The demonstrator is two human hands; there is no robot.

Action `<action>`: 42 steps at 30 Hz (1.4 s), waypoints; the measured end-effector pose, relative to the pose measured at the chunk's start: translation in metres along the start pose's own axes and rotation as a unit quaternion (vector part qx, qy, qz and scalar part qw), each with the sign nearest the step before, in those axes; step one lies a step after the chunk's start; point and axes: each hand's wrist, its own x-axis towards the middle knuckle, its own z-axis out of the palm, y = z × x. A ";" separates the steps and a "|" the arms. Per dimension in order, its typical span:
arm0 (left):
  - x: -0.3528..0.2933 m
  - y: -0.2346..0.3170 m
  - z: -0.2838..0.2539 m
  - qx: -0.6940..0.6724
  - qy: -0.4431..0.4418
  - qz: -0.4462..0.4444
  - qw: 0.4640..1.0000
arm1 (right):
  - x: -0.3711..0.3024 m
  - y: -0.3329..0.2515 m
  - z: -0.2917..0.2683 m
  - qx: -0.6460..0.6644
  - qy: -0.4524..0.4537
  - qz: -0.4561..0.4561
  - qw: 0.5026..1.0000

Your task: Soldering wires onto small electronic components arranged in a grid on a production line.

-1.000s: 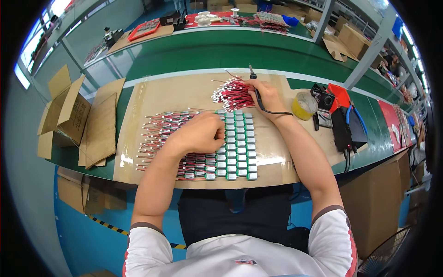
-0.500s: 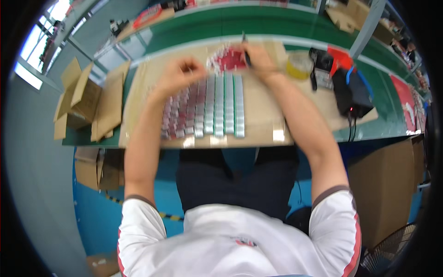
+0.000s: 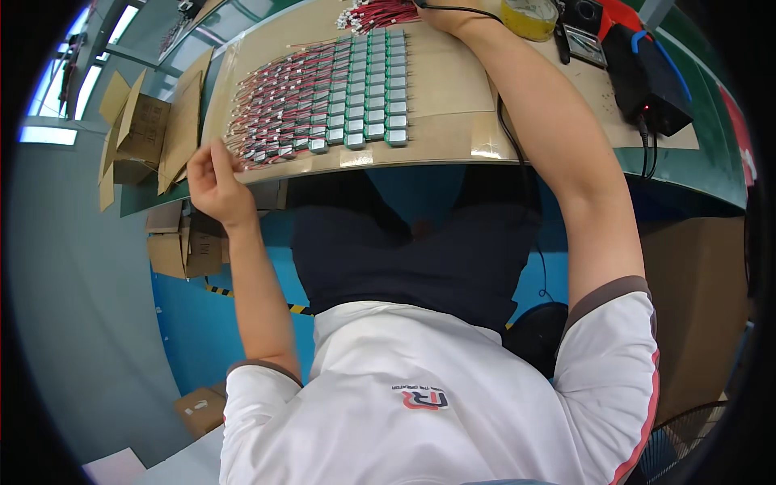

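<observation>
Head: blocks (image 3: 356, 89) (red-wired) right of left hand (image 3: 217, 186)

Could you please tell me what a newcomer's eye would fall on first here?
Most likely the close-set rows of silver-and-green blocks with red wires, lying on the cardboard sheet at upper middle, with the left hand at their near left corner. Next, perhaps, the bundle of red wires with white ends at the top edge, beside the right hand, which the frame cuts off. The black box with a red light, upper right, also stands out.
</observation>
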 end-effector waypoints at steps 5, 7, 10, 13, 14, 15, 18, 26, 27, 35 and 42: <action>-0.024 -0.032 -0.003 -0.020 0.058 0.001 0.998 | -0.007 0.009 0.000 0.060 0.034 -0.038 0.997; -0.032 -0.042 0.000 -0.075 0.067 -0.045 0.994 | -0.007 0.007 0.001 0.093 0.044 -0.053 0.993; -0.036 -0.058 0.011 -0.086 0.114 -0.066 0.987 | -0.009 -0.001 -0.008 0.097 0.080 -0.058 0.990; -0.037 -0.054 0.008 -0.104 0.107 -0.065 0.987 | -0.009 -0.006 -0.014 0.124 0.091 -0.033 0.988; -0.036 -0.054 0.007 -0.111 0.094 -0.062 0.988 | -0.008 -0.004 -0.017 0.126 0.096 -0.028 0.987; -0.037 -0.054 0.007 -0.084 0.087 -0.061 0.991 | -0.008 -0.003 -0.018 0.129 0.101 -0.023 0.986; -0.038 -0.053 0.010 -0.085 0.071 -0.074 0.991 | -0.010 0.001 -0.023 0.144 0.116 -0.014 0.983; -0.041 -0.056 0.007 -0.070 0.092 -0.078 0.990 | -0.013 -0.013 -0.036 0.275 0.073 0.075 0.956; -0.042 -0.057 0.007 -0.065 0.094 -0.083 0.990 | -0.012 -0.015 -0.036 0.299 0.072 0.090 0.947; -0.043 -0.060 0.006 -0.057 0.088 -0.075 0.992 | -0.011 -0.031 -0.044 0.426 0.011 0.181 0.887; -0.041 -0.047 0.009 -0.115 0.066 -0.130 0.983 | -0.017 -0.029 -0.043 0.410 0.018 0.127 0.903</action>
